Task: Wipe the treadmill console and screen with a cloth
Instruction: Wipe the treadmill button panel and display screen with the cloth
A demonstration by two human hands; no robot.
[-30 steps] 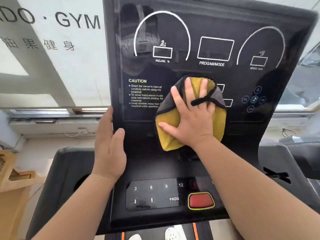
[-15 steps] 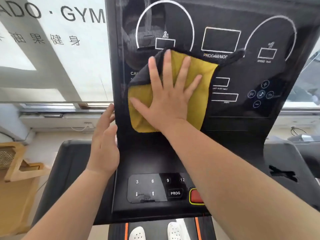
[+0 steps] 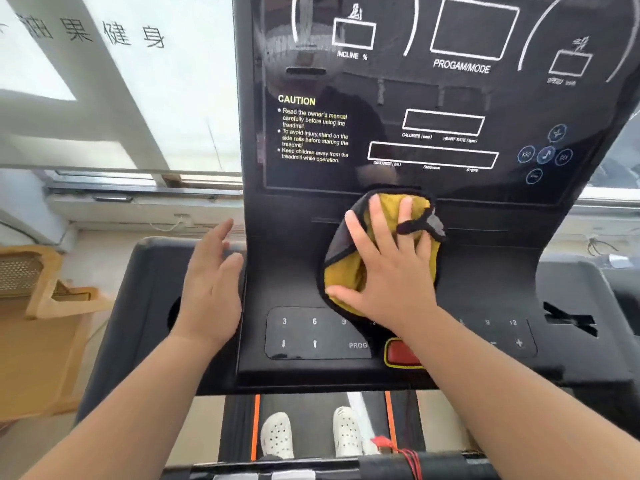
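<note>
Your right hand (image 3: 391, 268) is pressing the cloth (image 3: 343, 275) flat, fingers spread, on the console (image 3: 277, 271); your left hand (image 3: 211, 285) is hovering open beside it.

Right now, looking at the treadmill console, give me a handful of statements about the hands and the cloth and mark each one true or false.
1. The right hand presses the yellow cloth flat against the console. True.
2. The cloth covers the CAUTION text. False: the text is fully visible; the cloth sits lower, below the glossy screen.
3. The left hand is open at the console's left edge. True.
4. The left hand holds a spray bottle. False: it holds nothing.
5. The red button is partly hidden by the right forearm. True.
6. The screen's display boxes are lit with numbers. False: they are dark and blank.
</note>
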